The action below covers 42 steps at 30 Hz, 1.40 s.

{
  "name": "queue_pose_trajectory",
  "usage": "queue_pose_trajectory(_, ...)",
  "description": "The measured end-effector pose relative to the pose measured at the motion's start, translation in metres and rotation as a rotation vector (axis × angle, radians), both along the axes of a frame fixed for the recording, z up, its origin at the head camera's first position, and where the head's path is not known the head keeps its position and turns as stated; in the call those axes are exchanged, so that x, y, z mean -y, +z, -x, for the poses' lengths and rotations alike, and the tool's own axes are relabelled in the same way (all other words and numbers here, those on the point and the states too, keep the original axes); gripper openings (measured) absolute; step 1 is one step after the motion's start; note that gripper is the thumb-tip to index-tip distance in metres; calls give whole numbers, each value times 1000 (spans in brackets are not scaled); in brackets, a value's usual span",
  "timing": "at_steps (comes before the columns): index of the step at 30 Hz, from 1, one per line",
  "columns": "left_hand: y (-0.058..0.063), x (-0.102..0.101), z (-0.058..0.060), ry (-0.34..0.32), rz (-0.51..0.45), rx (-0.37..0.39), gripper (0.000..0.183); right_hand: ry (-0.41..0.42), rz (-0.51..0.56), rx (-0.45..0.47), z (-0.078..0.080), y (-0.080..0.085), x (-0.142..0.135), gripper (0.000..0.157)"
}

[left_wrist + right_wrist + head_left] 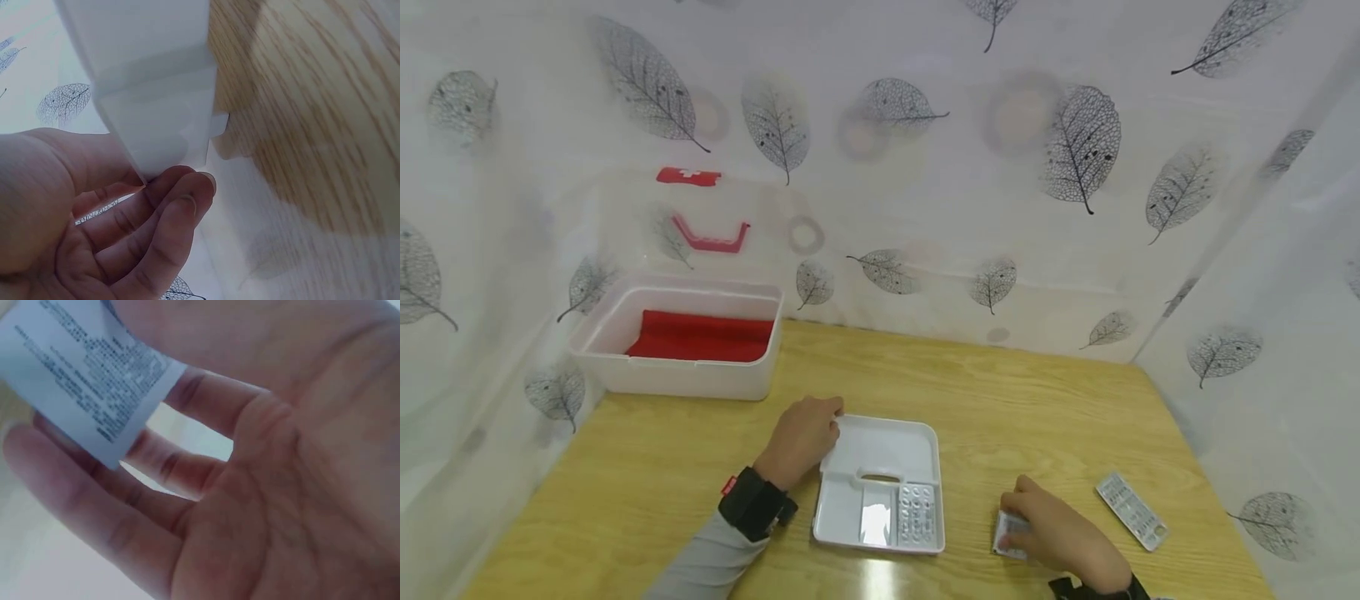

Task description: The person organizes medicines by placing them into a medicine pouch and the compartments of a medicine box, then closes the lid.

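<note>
An open white plastic case [880, 450] lies on the table in front of me, its lid folded away toward the back. One blister pack [917, 513] sits in its front right compartment. My left hand [801, 442] grips the case at its upper left side; in the left wrist view the fingertips curl against the white wall [156, 125]. To the right of the case, my right hand [1060, 529] pinches another blister pack [1011, 533] low over the table. Small dark print covers the face of this pack [94, 375] in the right wrist view.
A third blister pack [1132, 510] lies on the table at the far right. At the back left stands a translucent bin [692, 377] with a red cloth [703, 336] inside; its lid with a red handle [711, 242] leans upright behind. Leaf-printed sheeting [925, 167] surrounds the wooden table [1015, 400].
</note>
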<state>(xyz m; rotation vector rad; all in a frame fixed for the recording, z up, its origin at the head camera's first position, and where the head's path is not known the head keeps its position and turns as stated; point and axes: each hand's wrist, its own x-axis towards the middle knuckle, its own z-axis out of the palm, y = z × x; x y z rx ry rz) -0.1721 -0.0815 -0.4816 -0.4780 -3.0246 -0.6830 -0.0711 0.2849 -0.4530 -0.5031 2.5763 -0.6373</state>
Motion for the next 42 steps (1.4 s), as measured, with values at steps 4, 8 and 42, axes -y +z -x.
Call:
queue_pose_trajectory(4, 0, 1, 0, 1, 0, -17, 15, 75, 77, -18, 11, 14, 12, 7)
queue_pose_trajectory(8, 0, 0, 1, 2, -5, 12, 15, 71, 148, 18, 20, 34, 27, 6)
queue_pose_trajectory(42, -1, -2, 5, -8, -1, 71, 13, 99, 255, -122, 21, -11, 185, 20)
